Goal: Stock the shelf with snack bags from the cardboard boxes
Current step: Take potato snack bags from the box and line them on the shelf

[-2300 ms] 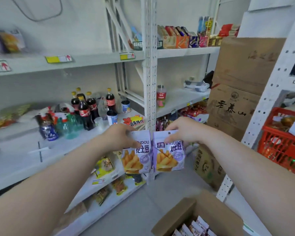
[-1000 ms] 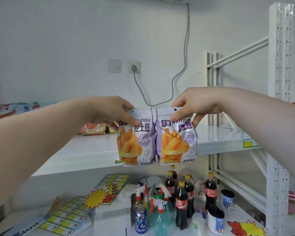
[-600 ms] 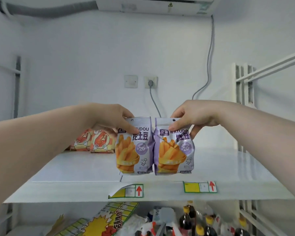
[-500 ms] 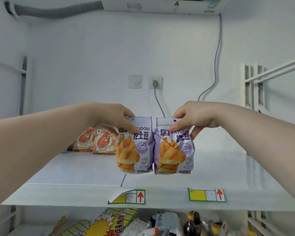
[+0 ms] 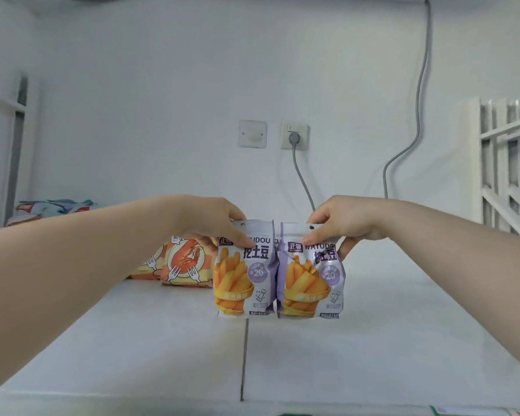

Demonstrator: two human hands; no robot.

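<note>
1. Snack bags (image 5: 243, 268), two purple ones with fries printed on the front, hang upright side by side just below the two hands, their inner edges touching.
2. The left hand (image 5: 213, 223) pinches the left bag (image 5: 240, 283) at its top corner, thumb across the front and the other fingers curled behind; its forearm reaches in from the lower left, nearly level.
3. The right hand (image 5: 339, 223) pinches the right bag (image 5: 309, 271) the same way at its top edge, thumb in front, a finger showing behind the bag's outer side; its forearm comes in from the lower right.
4. Both wrists are straight and the knuckles face up, the hands near each other but not touching.
5. Under the hands lies the white shelf (image 5: 373, 340); the bags' bottom edges sit at its surface, though I cannot tell whether they rest on it.
6. Just beyond the left hand, orange bags with a lobster picture (image 5: 186, 262) stand on the shelf, partly hidden by that hand.
7. Above and behind the hands a wall socket (image 5: 294, 136) has a grey cable (image 5: 303, 181) dropping behind the right hand.
</note>
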